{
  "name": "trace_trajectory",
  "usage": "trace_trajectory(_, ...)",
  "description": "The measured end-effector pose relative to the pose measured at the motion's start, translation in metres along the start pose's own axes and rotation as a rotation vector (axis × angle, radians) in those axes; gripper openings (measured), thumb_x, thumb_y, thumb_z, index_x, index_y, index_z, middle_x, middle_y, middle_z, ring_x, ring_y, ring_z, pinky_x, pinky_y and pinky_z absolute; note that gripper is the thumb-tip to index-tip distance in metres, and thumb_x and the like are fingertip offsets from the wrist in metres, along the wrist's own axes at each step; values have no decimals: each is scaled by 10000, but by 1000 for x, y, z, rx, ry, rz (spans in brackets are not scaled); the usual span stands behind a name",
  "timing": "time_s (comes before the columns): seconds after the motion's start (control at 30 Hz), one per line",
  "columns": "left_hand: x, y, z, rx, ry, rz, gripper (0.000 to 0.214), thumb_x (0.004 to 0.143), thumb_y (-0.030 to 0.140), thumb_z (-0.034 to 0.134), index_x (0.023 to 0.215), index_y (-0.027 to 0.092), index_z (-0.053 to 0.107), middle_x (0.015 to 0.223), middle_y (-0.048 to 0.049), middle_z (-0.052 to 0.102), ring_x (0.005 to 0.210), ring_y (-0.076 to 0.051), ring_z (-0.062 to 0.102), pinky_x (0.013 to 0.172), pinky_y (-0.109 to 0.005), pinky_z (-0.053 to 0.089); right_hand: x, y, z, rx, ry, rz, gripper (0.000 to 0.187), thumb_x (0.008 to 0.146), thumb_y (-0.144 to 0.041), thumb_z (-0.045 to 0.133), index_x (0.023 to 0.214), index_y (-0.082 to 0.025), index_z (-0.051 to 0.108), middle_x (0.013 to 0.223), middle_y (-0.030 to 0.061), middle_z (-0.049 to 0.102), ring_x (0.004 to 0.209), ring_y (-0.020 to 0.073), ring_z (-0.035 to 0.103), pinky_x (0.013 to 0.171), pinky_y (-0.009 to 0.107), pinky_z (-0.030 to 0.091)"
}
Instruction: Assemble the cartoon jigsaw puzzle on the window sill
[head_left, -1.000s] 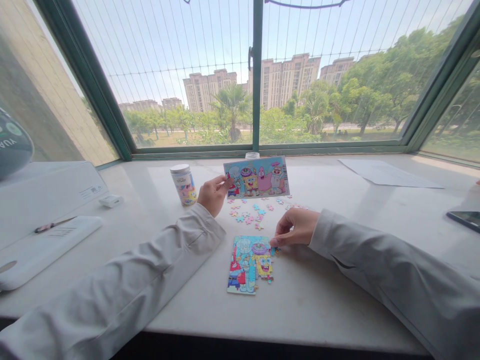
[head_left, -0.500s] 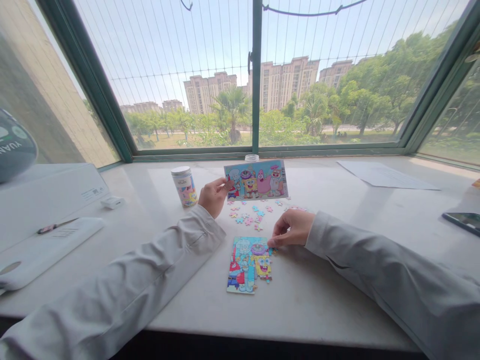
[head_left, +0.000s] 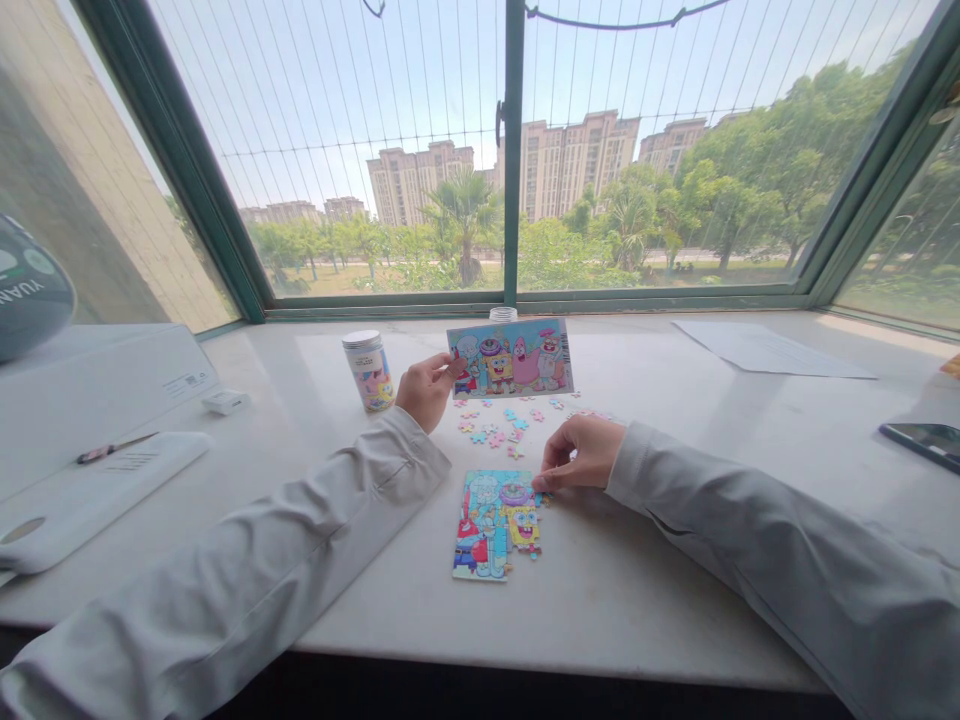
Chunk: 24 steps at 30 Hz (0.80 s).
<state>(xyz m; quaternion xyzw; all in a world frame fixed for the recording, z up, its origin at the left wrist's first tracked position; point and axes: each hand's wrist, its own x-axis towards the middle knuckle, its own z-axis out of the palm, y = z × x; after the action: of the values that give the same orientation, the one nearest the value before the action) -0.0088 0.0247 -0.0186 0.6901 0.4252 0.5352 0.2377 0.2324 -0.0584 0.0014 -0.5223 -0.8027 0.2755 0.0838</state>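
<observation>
My left hand [head_left: 427,388] holds up a printed picture card [head_left: 517,358] by its left end, thumb on the front; cartoon characters stand in a row on it. My right hand [head_left: 581,452] is closed in a pinch at the upper right edge of a partly assembled jigsaw puzzle [head_left: 484,530]. A small blue puzzle piece [head_left: 543,498] shows at its fingertips, partly hidden by them. The joined part lies flat, with a straight left side and a jagged right side. Behind it, several loose puzzle pieces [head_left: 495,438] in pink, blue and yellow are scattered, some hidden by the card.
A cylindrical puzzle can [head_left: 369,372] stands left of my left hand. Farther left are a white adapter [head_left: 226,402], a white board [head_left: 112,500] with a pen-like tool [head_left: 116,448], and a white box [head_left: 97,390]. Paper sheets [head_left: 772,350] and a phone [head_left: 922,440] lie right.
My right hand stays pinched at the puzzle's edge, with only a very slight shift left. My left hand keeps the card raised in nearly the same place.
</observation>
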Motion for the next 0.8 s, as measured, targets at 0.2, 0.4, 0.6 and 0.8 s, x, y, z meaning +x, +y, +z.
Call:
trace_trajectory(0.2, 1, -5, 0, -16, 8, -7, 333, 789, 447, 634, 966, 180, 723, 747, -32, 735, 718, -202, 670, 648, -267, 487, -2, -2, 1, 2, 21, -8, 365, 585, -555, 765, 682, -204, 755, 632, 4, 682, 628, 144, 599, 590, 253, 407)
trace_trajectory(0.4, 1, -6, 0, 9, 14, 11, 308, 805, 429, 615, 956, 183, 723, 742, -31, 733, 718, -199, 674, 650, -265, 493, -3, -4, 3, -6, 92, -48, 350, 580, -533, 774, 616, -192, 701, 623, 1, 673, 605, 133, 576, 578, 256, 401)
trace_trajectory(0.6, 2, -7, 0, 13, 16, -4, 329, 804, 450, 607, 957, 181, 719, 741, -31, 732, 708, -193, 665, 651, -270, 498, -5, 0, -15, 73, 255, -58, 398, 601, -568, 755, 606, -181, 661, 603, 0, 637, 597, 130, 554, 587, 264, 395)
trace_trajectory(0.8, 0, -3, 2, -13, 14, -27, 346, 791, 468, 614, 951, 179, 716, 741, -43, 727, 722, -203, 663, 651, -276, 499, -11, -1, -24, 44, 230, -45, 432, 605, -603, 741, 671, -179, 701, 612, 4, 635, 580, 119, 536, 569, 256, 383)
